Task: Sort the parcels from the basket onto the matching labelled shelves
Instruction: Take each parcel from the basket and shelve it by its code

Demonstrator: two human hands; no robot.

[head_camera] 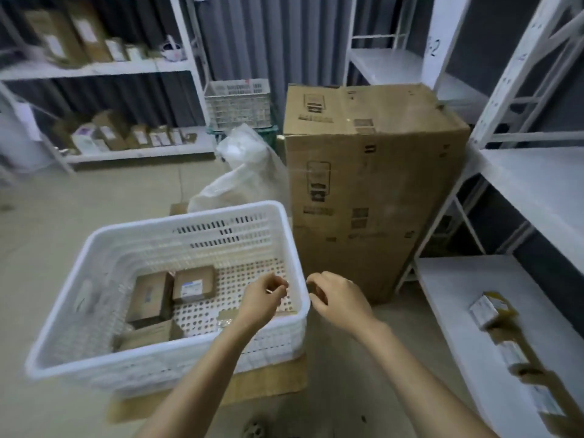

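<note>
White plastic basket (pixel 189 216) stood on flattened cardboard (pixel 271 384), with brown cardboard parcels (pixel 151 298) lying flat along its left side. The left hand (pixel 265 298) hovered over the bare right part of the basket floor and the right hand (pixel 338 298) just outside the rim. Both had loosely curled fingers and held nothing. The pick likely called for reaching left, gripping one parcel across its narrow sides, then reading its label before choosing a shelf (pixel 458 295).
</note>
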